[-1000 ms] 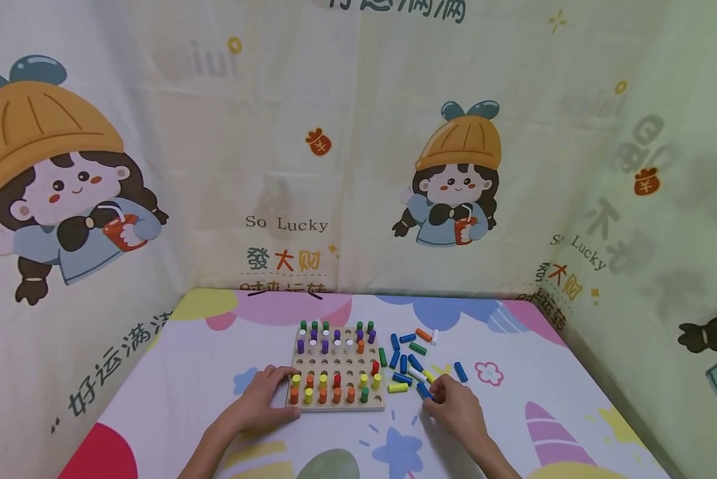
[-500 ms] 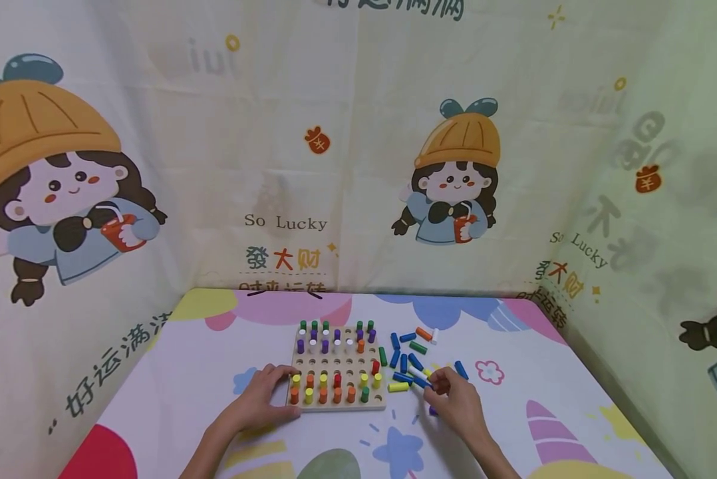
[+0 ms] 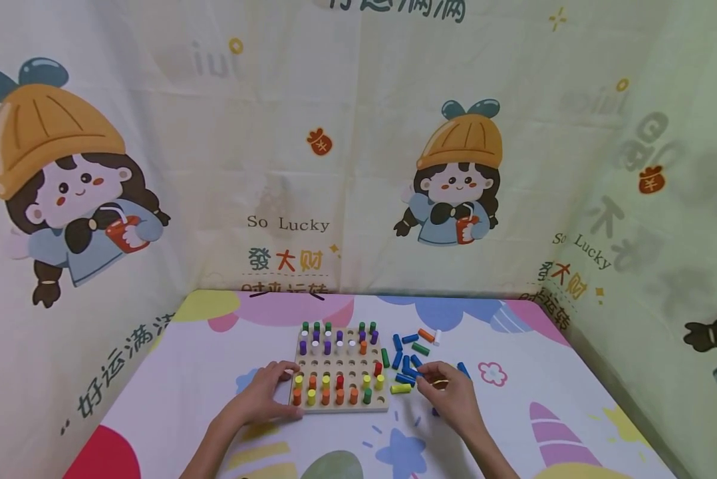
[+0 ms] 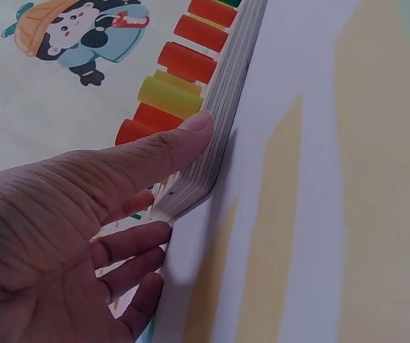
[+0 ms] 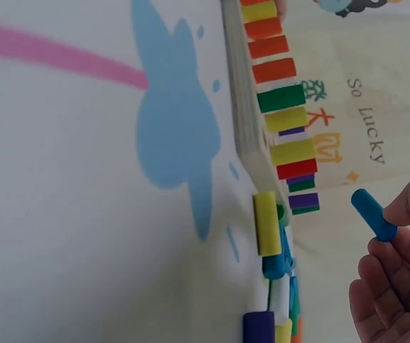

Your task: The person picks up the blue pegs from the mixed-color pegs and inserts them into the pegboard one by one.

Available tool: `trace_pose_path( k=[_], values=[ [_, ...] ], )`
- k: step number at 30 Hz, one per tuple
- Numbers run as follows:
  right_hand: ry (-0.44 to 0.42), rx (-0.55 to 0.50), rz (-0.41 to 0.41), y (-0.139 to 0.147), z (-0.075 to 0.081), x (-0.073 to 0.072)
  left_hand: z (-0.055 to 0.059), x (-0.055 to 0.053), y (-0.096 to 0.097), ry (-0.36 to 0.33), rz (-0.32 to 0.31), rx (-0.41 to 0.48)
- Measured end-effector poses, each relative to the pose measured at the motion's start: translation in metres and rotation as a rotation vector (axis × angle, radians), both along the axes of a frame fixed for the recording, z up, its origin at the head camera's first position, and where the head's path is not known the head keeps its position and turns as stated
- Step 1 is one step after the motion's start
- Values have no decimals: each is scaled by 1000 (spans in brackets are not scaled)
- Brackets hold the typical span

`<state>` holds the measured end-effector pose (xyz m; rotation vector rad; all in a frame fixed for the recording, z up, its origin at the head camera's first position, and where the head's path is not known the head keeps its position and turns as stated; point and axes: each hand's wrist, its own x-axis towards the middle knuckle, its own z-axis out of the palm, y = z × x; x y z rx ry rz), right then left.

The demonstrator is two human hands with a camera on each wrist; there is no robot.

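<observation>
A wooden pegboard [image 3: 337, 363] with rows of holes lies on the table, and coloured pegs stand upright in many of them. Its near-left corner is held by my left hand [image 3: 261, 397]: in the left wrist view the thumb [image 4: 196, 128] lies against the near edge and the fingers curve at the left side. My right hand [image 3: 451, 392], just right of the board, pinches a blue peg [image 5: 373, 214] between thumb and fingers, raised above the table. Below it lie loose pegs, among them a yellow peg [image 3: 401, 388] and a purple peg [image 5: 259, 327].
Several loose pegs, mostly blue, lie right of the board, with an orange peg [image 3: 426, 335], a white peg [image 3: 437, 338] and green ones. A blue peg [image 3: 462, 368] lies partly behind the right hand. Printed cloth walls [image 3: 358, 166] enclose the patterned table [image 3: 215, 359].
My right hand has picked up the blue peg from the pile and moved it slightly left and away from me. A purple peg has come into view below that hand. The left hand stays put.
</observation>
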<state>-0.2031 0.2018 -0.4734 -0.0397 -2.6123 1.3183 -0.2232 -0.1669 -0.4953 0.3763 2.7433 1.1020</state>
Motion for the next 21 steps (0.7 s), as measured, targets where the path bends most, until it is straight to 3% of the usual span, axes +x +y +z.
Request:
trace_pose_path(
  k=[11,21],
  values=[
    [14,-105,-7,-15,10,-3,0,-3,-1,-18,11,-3],
    [53,-212,97,-35,12,-6,-2,-4,-2,-18,12,9]
  ],
)
